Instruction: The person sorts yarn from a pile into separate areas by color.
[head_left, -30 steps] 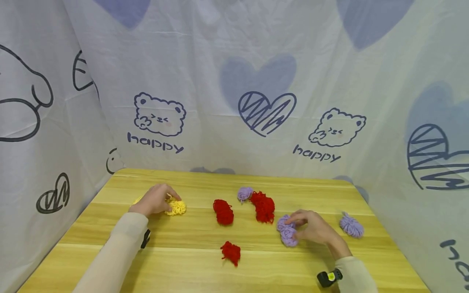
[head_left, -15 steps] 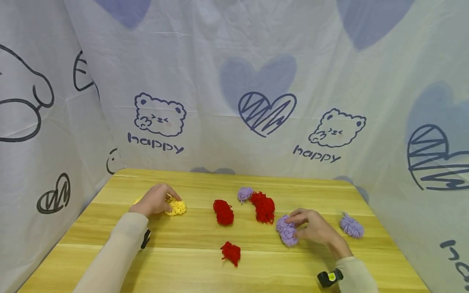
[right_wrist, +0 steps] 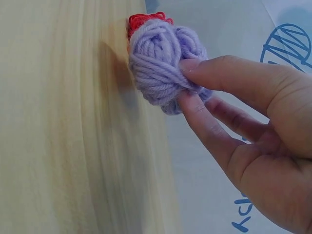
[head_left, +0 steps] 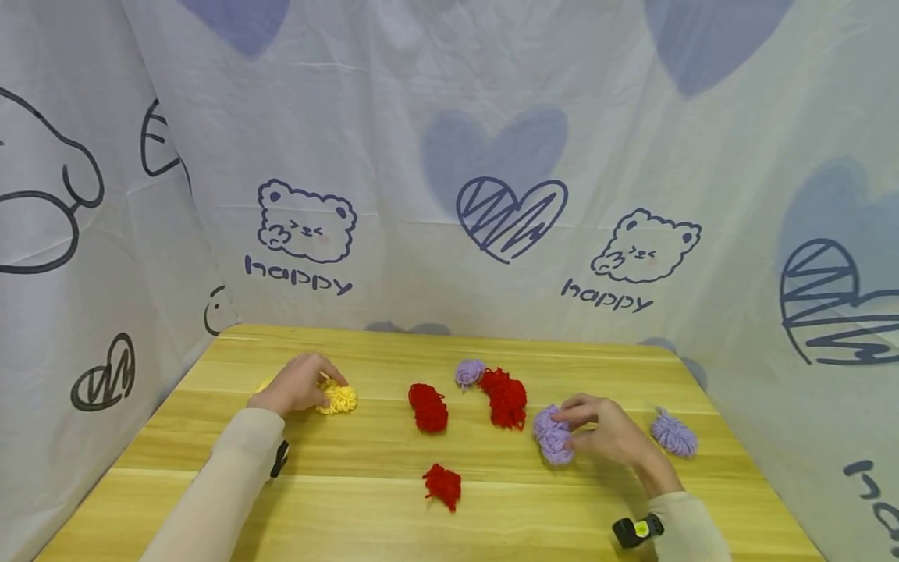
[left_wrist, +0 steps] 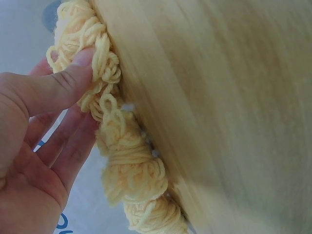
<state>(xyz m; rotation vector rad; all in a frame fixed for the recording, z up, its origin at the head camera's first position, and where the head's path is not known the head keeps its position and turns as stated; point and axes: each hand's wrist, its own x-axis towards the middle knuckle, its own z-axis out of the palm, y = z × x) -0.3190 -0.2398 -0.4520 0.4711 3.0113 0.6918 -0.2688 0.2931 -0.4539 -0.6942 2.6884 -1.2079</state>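
At the left of the table, my left hand point(head_left: 298, 382) pinches a bundle of yellow yarn point(head_left: 339, 397) between thumb and fingers. In the left wrist view, more yellow yarn bundles point(left_wrist: 131, 165) lie in a row beside it; the head view mostly hides them behind the hand. On the right, my right hand point(head_left: 609, 431) pinches a lilac yarn bundle point(head_left: 552, 439) with its fingertips. A shadow falls on the wood beside that bundle in the right wrist view, and red yarn point(right_wrist: 148, 20) shows behind it.
Red yarn bundles lie mid-table: one upright point(head_left: 428, 407), one larger point(head_left: 505, 398), and one small point(head_left: 443, 485) nearer the front. A small lilac bundle point(head_left: 470, 372) touches the larger red one. Another lilac bundle point(head_left: 674, 432) lies far right. Printed cloth point(head_left: 407, 257) surrounds the table point(head_left: 351, 499).
My right hand has shifted slightly up and right in the head view, and the lilac yarn has turned and moved with it. My left hand has stayed still on the yellow yarn.
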